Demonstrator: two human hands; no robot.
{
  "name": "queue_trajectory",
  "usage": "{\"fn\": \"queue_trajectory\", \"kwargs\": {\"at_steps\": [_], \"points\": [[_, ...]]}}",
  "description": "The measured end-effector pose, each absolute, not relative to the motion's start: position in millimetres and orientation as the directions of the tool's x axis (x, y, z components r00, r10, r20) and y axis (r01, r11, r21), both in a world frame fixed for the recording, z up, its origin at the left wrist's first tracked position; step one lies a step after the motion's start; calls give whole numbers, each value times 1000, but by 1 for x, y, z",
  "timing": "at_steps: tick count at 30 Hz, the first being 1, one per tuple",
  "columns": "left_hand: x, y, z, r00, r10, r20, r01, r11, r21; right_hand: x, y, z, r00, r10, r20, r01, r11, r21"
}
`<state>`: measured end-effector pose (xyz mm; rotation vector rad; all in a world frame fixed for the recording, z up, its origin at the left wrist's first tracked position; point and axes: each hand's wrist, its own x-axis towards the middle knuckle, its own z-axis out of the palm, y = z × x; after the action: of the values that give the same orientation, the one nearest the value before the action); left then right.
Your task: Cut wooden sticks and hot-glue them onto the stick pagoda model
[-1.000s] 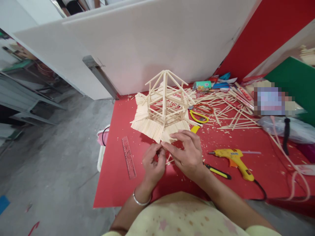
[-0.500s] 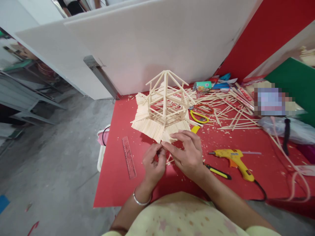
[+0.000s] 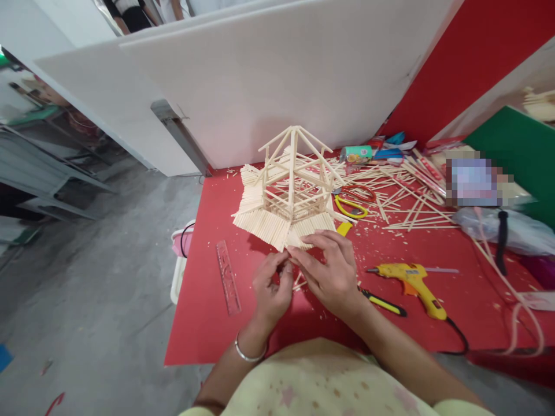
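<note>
A pagoda-like model of pale wooden sticks (image 3: 293, 173) stands on the red table, its open frame rising above flared lower panels. Both hands meet at the tip of its front corner. My left hand (image 3: 273, 283) is closed, thumb and forefinger pinched together at that corner. My right hand (image 3: 332, 268) has its thumb and forefinger close to the left fingertips, while its other fingers reach over the front right panel (image 3: 300, 233). Whatever lies between the fingertips is too small to make out. A few short stick pieces (image 3: 299, 283) lie beneath the hands.
A clear ruler (image 3: 228, 277) lies left on the red table (image 3: 199, 323). To the right are a yellow glue gun (image 3: 411, 283), a utility knife (image 3: 384, 302), scissors (image 3: 351, 207) and a pile of loose sticks (image 3: 411, 196). A white panel (image 3: 277, 75) stands behind.
Hands and model keep nearly the same places. The view has shifted very slightly, and the fingertips stay together at the front corner.
</note>
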<state>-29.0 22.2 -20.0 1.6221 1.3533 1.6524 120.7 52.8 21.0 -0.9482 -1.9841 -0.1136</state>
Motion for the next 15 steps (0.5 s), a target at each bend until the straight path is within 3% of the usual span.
{"fn": "queue_trajectory", "kwargs": {"at_steps": [15], "points": [[-29,23,-20,-193,859,474,306,-406,861,120,52,20,-270,602,752,662,682,-309]]}}
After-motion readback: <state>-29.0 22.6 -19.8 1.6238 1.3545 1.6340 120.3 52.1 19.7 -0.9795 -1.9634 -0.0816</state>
